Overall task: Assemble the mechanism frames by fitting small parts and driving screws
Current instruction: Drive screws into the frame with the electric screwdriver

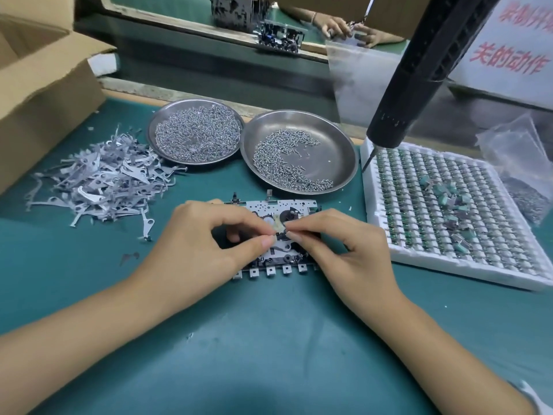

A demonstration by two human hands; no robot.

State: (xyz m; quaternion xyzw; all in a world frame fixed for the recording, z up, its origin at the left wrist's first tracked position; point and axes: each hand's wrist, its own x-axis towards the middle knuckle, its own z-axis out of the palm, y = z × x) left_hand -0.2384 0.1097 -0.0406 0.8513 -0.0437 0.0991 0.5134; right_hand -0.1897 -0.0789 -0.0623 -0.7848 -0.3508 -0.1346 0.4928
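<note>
A metal mechanism frame (294, 206) with black parts lies flat on the green mat at the centre. My left hand (206, 238) covers its left half, thumb and forefinger pinching a small pale part (278, 224) over the frame's middle. My right hand (338, 244) comes from the right and its fingertips pinch the same small part from the other side. A row of square tabs (270, 271) lines the frame's near edge. An electric screwdriver (416, 73) hangs above the right side, its bit pointing down, with no hand on it.
Two steel dishes of small screws (197, 136) (299, 157) stand behind the frame. A heap of flat metal levers (104, 178) lies to the left, beside a cardboard box (45, 94). A white foam tray of small components (457, 211) sits to the right. Another person's hands (350, 28) work across the bench.
</note>
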